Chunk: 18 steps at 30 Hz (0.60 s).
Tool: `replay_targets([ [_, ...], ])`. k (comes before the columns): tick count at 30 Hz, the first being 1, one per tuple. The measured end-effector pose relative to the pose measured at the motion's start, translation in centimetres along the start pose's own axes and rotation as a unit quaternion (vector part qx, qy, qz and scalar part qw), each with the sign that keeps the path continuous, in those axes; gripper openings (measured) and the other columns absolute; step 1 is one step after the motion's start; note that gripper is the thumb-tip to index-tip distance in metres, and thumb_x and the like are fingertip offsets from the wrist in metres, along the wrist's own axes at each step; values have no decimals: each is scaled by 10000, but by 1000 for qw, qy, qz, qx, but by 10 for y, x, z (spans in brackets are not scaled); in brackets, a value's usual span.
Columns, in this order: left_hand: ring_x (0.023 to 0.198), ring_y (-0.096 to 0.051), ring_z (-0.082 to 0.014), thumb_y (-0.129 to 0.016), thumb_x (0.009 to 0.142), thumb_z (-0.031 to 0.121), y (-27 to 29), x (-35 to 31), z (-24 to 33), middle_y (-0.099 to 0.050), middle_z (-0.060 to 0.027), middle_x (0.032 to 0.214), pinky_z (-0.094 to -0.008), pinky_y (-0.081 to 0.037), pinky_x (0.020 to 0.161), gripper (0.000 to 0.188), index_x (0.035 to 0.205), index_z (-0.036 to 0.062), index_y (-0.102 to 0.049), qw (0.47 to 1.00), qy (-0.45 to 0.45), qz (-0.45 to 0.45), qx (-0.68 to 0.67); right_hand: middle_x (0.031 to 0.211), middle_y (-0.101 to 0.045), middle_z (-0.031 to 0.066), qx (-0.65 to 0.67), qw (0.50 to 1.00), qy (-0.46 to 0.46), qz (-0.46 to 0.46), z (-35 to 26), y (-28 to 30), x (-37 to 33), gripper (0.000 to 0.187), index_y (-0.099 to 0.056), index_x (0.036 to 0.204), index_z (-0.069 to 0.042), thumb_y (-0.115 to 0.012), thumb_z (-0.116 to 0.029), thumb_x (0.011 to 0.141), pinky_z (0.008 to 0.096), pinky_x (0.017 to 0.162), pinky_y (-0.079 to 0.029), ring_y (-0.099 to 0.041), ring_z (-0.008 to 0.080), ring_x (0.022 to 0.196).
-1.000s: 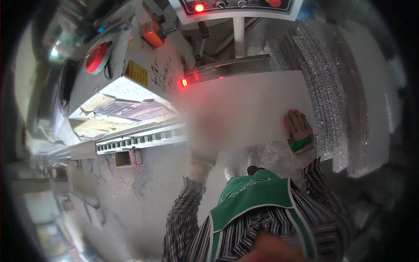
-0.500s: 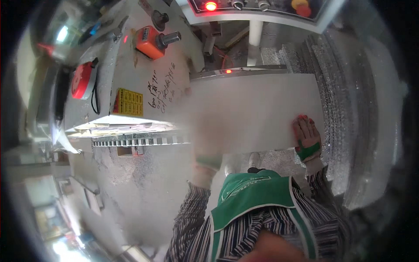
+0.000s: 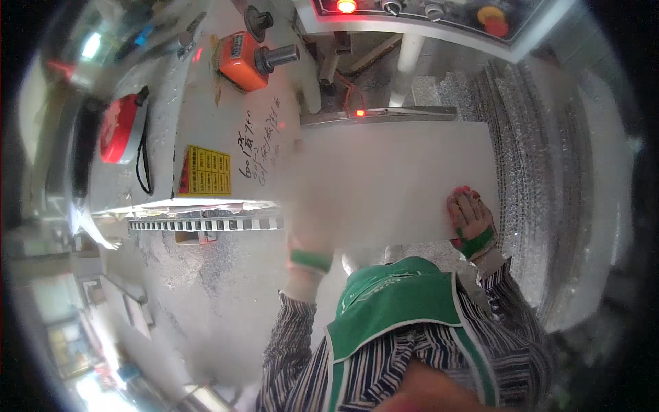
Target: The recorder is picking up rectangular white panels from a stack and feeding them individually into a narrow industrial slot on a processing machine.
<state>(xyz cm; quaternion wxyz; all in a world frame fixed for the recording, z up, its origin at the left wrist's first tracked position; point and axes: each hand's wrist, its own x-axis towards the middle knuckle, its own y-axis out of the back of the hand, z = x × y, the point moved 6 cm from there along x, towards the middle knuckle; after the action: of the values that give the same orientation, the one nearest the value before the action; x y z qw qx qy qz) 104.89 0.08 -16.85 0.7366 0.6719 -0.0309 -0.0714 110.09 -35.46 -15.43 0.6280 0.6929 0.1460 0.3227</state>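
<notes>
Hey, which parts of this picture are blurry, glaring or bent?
In the head view, a hazy smear blurs the left hand and the left side of the white board; the right hand looks clearer. Same head view: glare washes out the lower left, corners go black, and the stacked sheets bow toward the rim.

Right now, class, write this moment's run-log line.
right hand: on pale sheet, right side; left hand: blurred, at sheet's left; red lamp: lit
</notes>
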Motion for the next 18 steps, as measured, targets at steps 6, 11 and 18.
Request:
replay_targets([
  [6, 1391, -478, -393, -664, 867, 202, -4, -13, -31, -490, -169, 1520, -540, -368, 1187, 631, 1480, 134, -530, 1000, 13, 2, 24, 1369, -593, 190, -14, 1000, 18, -13, -26, 2, 21, 496, -595, 1317, -44, -651, -213, 854, 503, 992, -541, -603, 355, 1268],
  [11, 1350, -514, -404, -671, 867, 208, -3, -26, -70, -560, -160, 1440, -539, -399, 1161, 559, 1415, 123, -597, 998, 17, 40, 39, 1383, -583, 193, -18, 1000, 19, -12, -56, 4, 42, 507, -582, 1313, -28, -648, -223, 850, 491, 1009, -534, -601, 349, 1272],
  [18, 1405, -472, -363, -655, 842, 151, 18, -33, -98, -520, -144, 1488, -529, -364, 1190, 622, 1455, 126, -558, 998, -9, 51, 37, 1376, -575, 201, -25, 997, 68, -31, -87, -18, 52, 537, -556, 1342, -19, -636, -259, 868, 495, 1075, -498, -585, 360, 1289],
])
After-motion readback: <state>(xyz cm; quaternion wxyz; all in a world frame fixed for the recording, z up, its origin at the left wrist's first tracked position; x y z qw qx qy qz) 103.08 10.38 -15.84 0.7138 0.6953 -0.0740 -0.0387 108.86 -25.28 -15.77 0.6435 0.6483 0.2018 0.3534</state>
